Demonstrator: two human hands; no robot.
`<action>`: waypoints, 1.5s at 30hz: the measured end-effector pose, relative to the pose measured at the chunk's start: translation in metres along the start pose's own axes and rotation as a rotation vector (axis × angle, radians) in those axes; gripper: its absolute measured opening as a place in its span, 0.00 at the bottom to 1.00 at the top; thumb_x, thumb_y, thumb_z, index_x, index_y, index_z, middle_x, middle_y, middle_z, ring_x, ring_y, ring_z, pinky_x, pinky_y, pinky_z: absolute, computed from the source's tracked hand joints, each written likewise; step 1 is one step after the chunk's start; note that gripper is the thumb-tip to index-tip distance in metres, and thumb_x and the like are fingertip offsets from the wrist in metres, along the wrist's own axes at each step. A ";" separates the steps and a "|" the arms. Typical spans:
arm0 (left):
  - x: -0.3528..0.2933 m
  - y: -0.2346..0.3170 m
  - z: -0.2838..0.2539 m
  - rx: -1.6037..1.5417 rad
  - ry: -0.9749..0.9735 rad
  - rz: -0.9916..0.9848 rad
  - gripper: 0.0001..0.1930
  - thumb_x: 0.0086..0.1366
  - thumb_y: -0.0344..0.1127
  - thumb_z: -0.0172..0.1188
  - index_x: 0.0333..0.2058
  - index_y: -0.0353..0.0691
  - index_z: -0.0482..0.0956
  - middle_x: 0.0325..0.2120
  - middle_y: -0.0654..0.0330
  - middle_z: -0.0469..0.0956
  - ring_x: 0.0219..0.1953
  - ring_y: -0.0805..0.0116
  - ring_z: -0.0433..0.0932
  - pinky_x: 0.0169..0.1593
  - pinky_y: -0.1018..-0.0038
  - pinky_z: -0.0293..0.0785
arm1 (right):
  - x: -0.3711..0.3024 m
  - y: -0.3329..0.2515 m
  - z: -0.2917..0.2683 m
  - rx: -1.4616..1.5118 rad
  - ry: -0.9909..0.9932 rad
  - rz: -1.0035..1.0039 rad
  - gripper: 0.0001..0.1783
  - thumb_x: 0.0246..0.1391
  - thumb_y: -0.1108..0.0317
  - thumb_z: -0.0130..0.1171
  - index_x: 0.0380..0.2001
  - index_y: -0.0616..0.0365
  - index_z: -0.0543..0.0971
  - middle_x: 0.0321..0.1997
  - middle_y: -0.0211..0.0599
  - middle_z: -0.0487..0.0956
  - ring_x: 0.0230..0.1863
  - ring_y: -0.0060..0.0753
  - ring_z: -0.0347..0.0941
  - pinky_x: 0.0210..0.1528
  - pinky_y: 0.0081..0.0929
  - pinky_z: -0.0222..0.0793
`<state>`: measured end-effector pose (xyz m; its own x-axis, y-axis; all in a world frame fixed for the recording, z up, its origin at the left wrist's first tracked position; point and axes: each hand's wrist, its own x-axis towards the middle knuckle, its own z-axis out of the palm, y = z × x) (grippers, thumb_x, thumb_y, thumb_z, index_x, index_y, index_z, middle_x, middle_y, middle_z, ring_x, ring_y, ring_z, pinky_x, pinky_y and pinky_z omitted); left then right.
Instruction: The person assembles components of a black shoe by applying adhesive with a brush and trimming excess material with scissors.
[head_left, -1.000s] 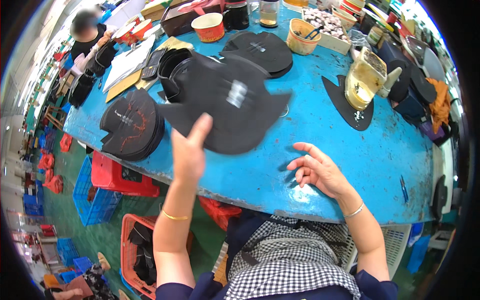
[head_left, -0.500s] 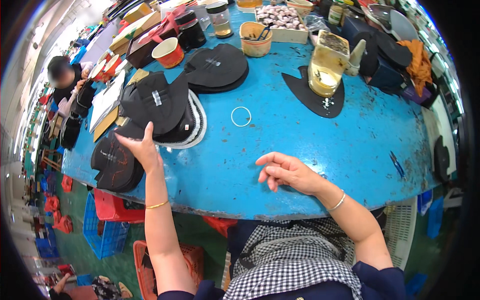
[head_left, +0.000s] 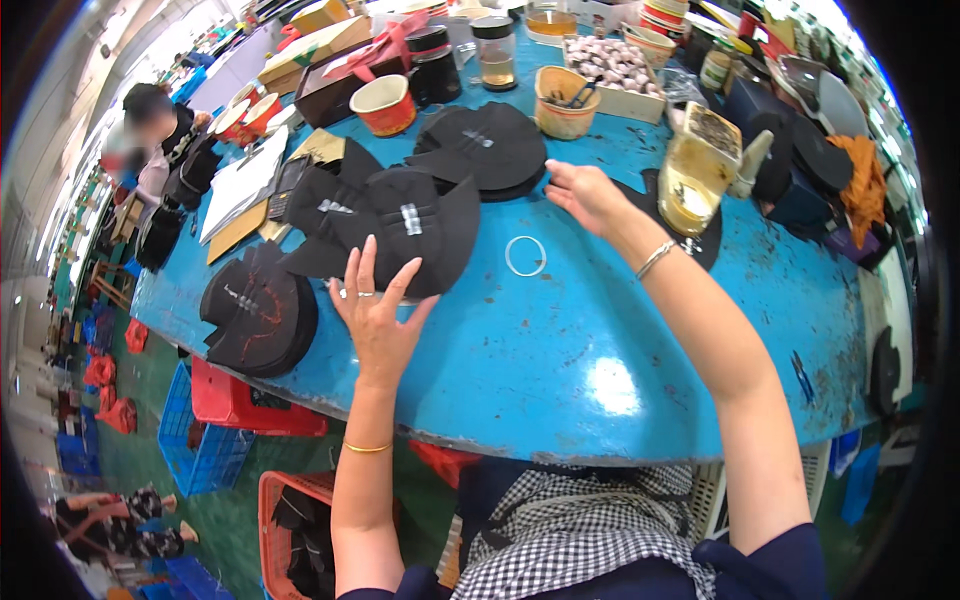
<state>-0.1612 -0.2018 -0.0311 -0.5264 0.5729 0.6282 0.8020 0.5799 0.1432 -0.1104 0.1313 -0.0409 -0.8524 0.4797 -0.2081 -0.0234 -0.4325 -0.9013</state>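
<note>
My left hand [head_left: 378,325] has its fingers spread, the tips at the near edge of a black shoe-upper-shaped piece [head_left: 425,245] with a small pale mark. Overlapping it on the left is a similar black piece [head_left: 315,190]. My right hand [head_left: 590,195] is stretched forward with its fingers extended and nothing visible in it, beside the far stack of black pieces [head_left: 485,150]. Left of my left hand sits another stack of black pieces [head_left: 262,315] with reddish stitching lines. A thin white ring [head_left: 525,256] lies on the blue table [head_left: 500,360] between my hands.
A cloudy glue container [head_left: 700,165] stands on a black piece at the right. Behind are a red-and-white tub [head_left: 383,105], a tan tub with tools [head_left: 567,105], lidded jars [head_left: 493,55] and a box of small pale pieces [head_left: 615,75]. Small snips [head_left: 802,375] lie far right.
My left hand has moved right, from beside the left stack to the middle pieces. Black pieces now largely cover the white-edged ones there. My right hand has reached forward. The view has shifted.
</note>
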 end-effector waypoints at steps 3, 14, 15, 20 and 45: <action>0.001 0.001 -0.001 -0.044 0.015 -0.052 0.28 0.46 0.39 0.78 0.49 0.56 0.84 0.68 0.52 0.61 0.69 0.48 0.59 0.67 0.42 0.53 | 0.037 -0.008 0.012 -0.051 0.011 0.073 0.26 0.64 0.64 0.59 0.59 0.71 0.71 0.66 0.47 0.67 0.64 0.46 0.65 0.61 0.42 0.71; 0.006 -0.005 0.008 -0.235 -0.001 -0.135 0.29 0.48 0.33 0.77 0.52 0.55 0.82 0.67 0.48 0.61 0.69 0.43 0.58 0.67 0.53 0.59 | 0.082 0.004 0.044 -0.066 0.144 0.048 0.29 0.49 0.54 0.72 0.52 0.55 0.75 0.47 0.32 0.79 0.43 0.30 0.74 0.50 0.33 0.71; 0.004 -0.007 0.008 -0.240 -0.012 -0.137 0.29 0.49 0.33 0.77 0.53 0.55 0.82 0.67 0.48 0.61 0.69 0.43 0.58 0.67 0.52 0.58 | 0.061 0.001 0.064 -0.009 0.154 -0.083 0.33 0.50 0.59 0.70 0.57 0.61 0.71 0.53 0.37 0.78 0.51 0.31 0.74 0.56 0.32 0.69; -0.001 -0.005 0.009 -0.240 -0.032 -0.141 0.29 0.51 0.38 0.76 0.54 0.57 0.80 0.67 0.51 0.61 0.70 0.46 0.56 0.67 0.45 0.55 | 0.005 -0.037 0.091 -0.109 0.171 -0.652 0.30 0.54 0.66 0.67 0.57 0.67 0.70 0.54 0.38 0.77 0.55 0.28 0.72 0.61 0.26 0.66; 0.024 0.029 -0.022 0.412 -0.424 0.001 0.45 0.48 0.54 0.75 0.65 0.57 0.67 0.57 0.53 0.71 0.55 0.51 0.73 0.54 0.53 0.70 | -0.148 -0.055 -0.061 -1.503 -0.630 -0.212 0.30 0.49 0.70 0.68 0.57 0.55 0.73 0.51 0.38 0.79 0.54 0.37 0.75 0.58 0.33 0.71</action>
<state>-0.1446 -0.1842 0.0050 -0.6610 0.7056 0.2553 0.6711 0.7081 -0.2195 0.0489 0.1305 0.0162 -0.9745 -0.1001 -0.2008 0.0163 0.8611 -0.5081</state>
